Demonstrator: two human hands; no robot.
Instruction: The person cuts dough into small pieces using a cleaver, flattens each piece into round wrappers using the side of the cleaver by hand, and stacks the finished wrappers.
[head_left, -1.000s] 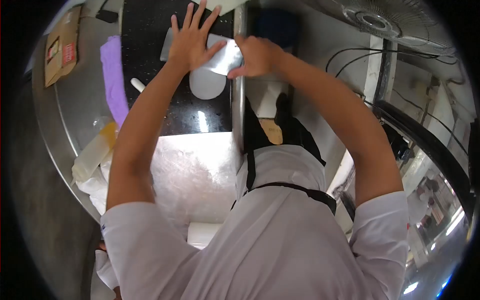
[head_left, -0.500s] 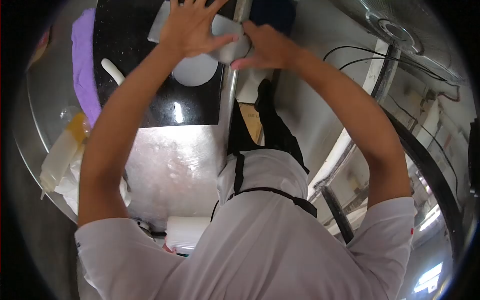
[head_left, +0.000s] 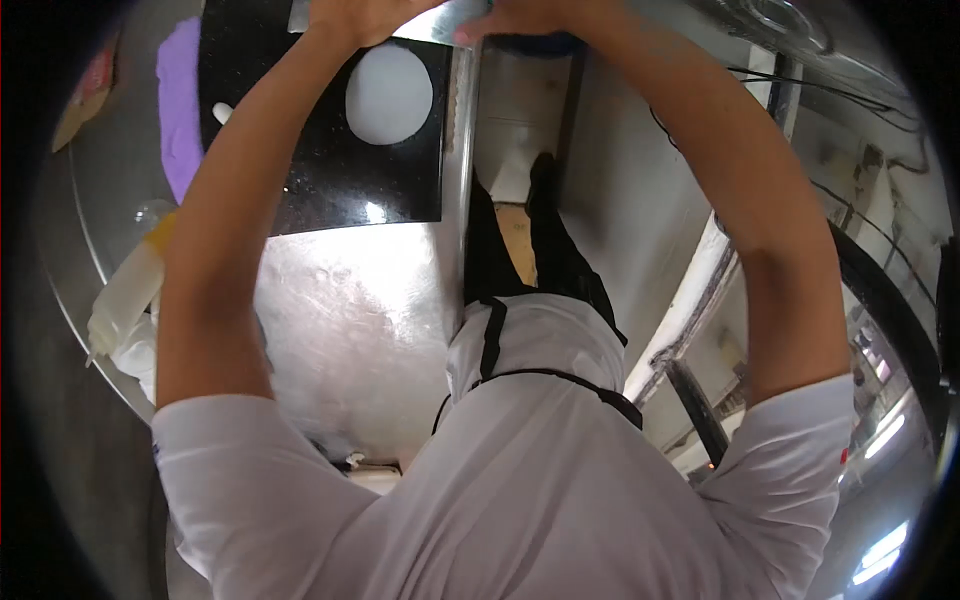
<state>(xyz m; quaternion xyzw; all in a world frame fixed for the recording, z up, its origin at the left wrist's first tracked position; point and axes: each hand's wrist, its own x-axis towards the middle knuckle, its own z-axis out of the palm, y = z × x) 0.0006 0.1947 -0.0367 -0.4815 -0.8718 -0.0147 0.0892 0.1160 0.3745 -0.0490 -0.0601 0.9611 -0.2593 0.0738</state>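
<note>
My left hand (head_left: pixel 375 18) lies on or against a broad flat metal blade (head_left: pixel 440 24) at the top edge of the view. Its thumb side stretches out along the blade, and the other fingers are cut off by the frame. At the blade's right end is my right hand (head_left: pixel 515 18), closed around it, with most of its fingers out of view. Below the blade, a thin round white sheet (head_left: pixel 389 95), probably dough, lies flat on a shiny black board (head_left: pixel 340 195). Neither hand touches the sheet.
A folded purple cloth (head_left: pixel 180 110) lies along the board's left side, near a white handle end (head_left: pixel 222 113). A squeeze bottle (head_left: pixel 125 300) lies at the left. The steel counter (head_left: pixel 350 310) stretches toward me, its edge beside my legs. Black cables (head_left: pixel 830 90) hang at right.
Both hands and the blade have moved up and away, partly out of view. The round white sheet, partly covered before, now shows whole. The view has shifted slightly.
</note>
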